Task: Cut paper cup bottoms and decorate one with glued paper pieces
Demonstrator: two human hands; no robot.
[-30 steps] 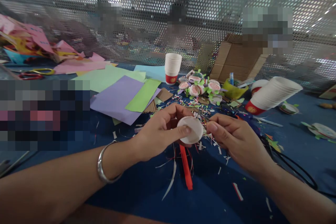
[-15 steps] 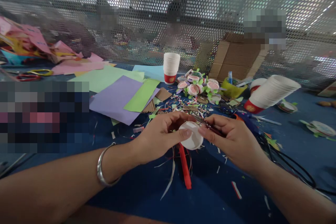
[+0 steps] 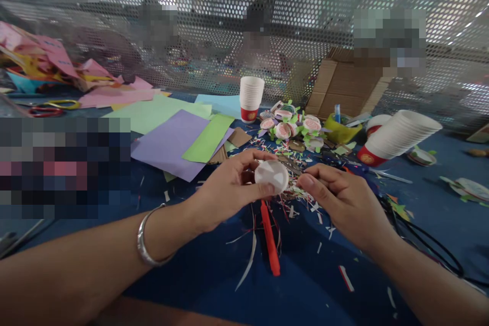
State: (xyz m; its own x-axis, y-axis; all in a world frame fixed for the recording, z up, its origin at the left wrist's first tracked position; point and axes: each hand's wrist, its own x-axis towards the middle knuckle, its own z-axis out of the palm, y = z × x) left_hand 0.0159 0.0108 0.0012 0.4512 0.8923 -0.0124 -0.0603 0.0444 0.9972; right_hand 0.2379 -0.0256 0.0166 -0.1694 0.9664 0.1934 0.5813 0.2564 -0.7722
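Note:
My left hand [image 3: 233,188] is closed around the edge of a small round white cup bottom [image 3: 272,177], thumb on its near side and fingers behind. The disc is tilted so that its pale face points toward me. To the right, my right hand [image 3: 340,198] is closed, with the dark blades of scissors [image 3: 293,166] pointing left from its fingertips; their handles are hidden by the hand. A gap separates the right fingers from the disc. Below the disc a red marker [image 3: 270,239] lies on the blue table [image 3: 183,280] among paper scraps [image 3: 301,196].
Behind the hands lie decorated paper discs [image 3: 283,130]. One cup stack [image 3: 251,97] stands upright; another cup stack [image 3: 397,137] leans at the right. Purple paper [image 3: 171,142] and green sheets lie left. A cardboard box [image 3: 344,86] stands before the perforated metal screen [image 3: 214,25].
My left hand has lifted the disc slightly up and left. My right hand, earlier touching the disc's edge with its thumb, is now apart from it.

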